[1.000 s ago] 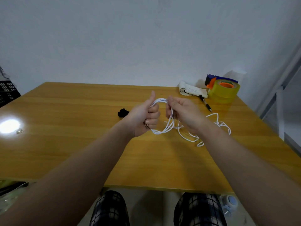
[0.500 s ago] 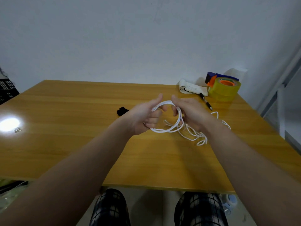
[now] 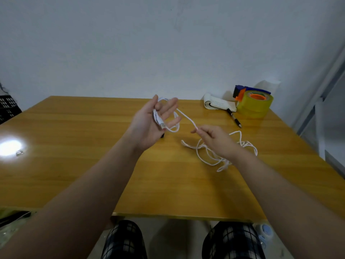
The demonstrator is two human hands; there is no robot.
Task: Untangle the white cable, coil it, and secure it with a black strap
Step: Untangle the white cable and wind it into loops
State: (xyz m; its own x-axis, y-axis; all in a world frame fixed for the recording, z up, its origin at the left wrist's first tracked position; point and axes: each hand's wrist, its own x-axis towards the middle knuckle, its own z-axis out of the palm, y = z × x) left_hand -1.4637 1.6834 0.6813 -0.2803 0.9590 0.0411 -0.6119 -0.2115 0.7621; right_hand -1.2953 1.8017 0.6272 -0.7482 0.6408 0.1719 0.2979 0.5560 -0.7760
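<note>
My left hand (image 3: pixel 149 124) is raised above the table with the palm turned up and the fingers spread. A few loops of the white cable (image 3: pixel 186 117) hang over those fingers, and its plug end lies across the palm. From there a strand runs right and down to my right hand (image 3: pixel 214 139), which pinches it between thumb and forefinger. The remaining cable lies in a loose tangle (image 3: pixel 222 157) on the wooden table (image 3: pixel 74 146), partly under my right wrist. The black strap (image 3: pixel 162 135) shows only as a dark tip below my left hand.
At the back right stand a yellow tape roll on an orange and blue dispenser (image 3: pixel 253 103), a small white notebook (image 3: pixel 216 104) and a black pen (image 3: pixel 234 117). A small shiny object (image 3: pixel 19 152) lies at the left by a light glare.
My hands have drawn apart. The left hand rose and opened palm-up with the loops on it; the right hand moved right and down, pulling a strand out straight.
</note>
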